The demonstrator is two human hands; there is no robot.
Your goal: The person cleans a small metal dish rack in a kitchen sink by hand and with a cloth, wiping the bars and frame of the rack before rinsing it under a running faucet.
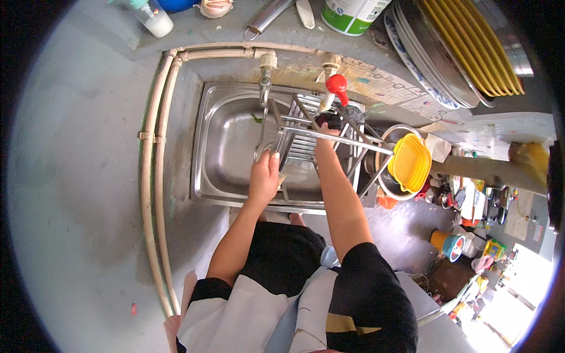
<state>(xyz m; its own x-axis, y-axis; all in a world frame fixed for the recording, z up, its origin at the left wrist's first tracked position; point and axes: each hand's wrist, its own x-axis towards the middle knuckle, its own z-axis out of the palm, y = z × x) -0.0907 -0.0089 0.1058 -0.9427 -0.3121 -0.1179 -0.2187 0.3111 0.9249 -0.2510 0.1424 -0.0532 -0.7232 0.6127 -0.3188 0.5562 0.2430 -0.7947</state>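
Observation:
A metal rack (337, 140) with slatted shelves and square rails lies tilted over the right part of a stainless steel sink (220, 150). My left hand (266, 174) grips its near left end, thumb on top of the frame. Between the rails reaches my right hand (325, 132), its fingers partly hidden by a bar. It holds a dark cloth or scrubber (327, 119) against the rack; the exact kind is unclear. A metal tap (265, 86) stands above the basin, and a second tap with a red handle (337, 84) rises behind the rack.
A yellow plastic basket (410, 162) sits in a metal bowl (387, 185) right of the sink. Stacked plates (435, 57), a white-and-green tub (351, 17), a metal-handled utensil (269, 20) and garlic (215, 8) occupy the ledge behind. Pipes (152, 139) run along the left wall.

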